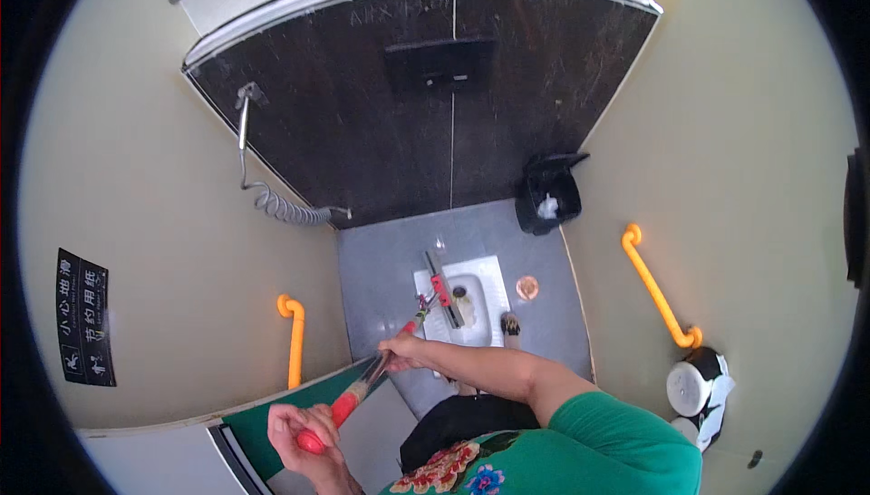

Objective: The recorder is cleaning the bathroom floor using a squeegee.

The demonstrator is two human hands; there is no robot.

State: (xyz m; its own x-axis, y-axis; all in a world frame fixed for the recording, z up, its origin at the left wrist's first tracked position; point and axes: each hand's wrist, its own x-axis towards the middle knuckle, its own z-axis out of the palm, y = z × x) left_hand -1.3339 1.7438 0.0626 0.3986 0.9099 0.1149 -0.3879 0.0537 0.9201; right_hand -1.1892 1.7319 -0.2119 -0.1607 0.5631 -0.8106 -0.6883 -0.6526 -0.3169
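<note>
My left hand point(302, 437) is wrapped around the red grip at the top of a long mop handle point(370, 378). Further down, my right hand point(402, 351) grips the clear part of the same handle. At its far end, a sponge mop head point(443, 291) with a grey bar and red clamps lies across the left side of a white squat toilet point(486, 311). Murky yellowish liquid or dirt shows in the toilet basin, near the dark drain hole point(459, 291). The mop's underside is hidden.
A lidded black bin point(549, 199) with white paper stands in the back right corner. Yellow grab bars point(293, 345) point(659, 287) line both walls. A coiled hose sprayer point(285, 211) hangs at left. Paper roll holders point(690, 386) are at right. A shoe point(510, 323) stands beside the toilet.
</note>
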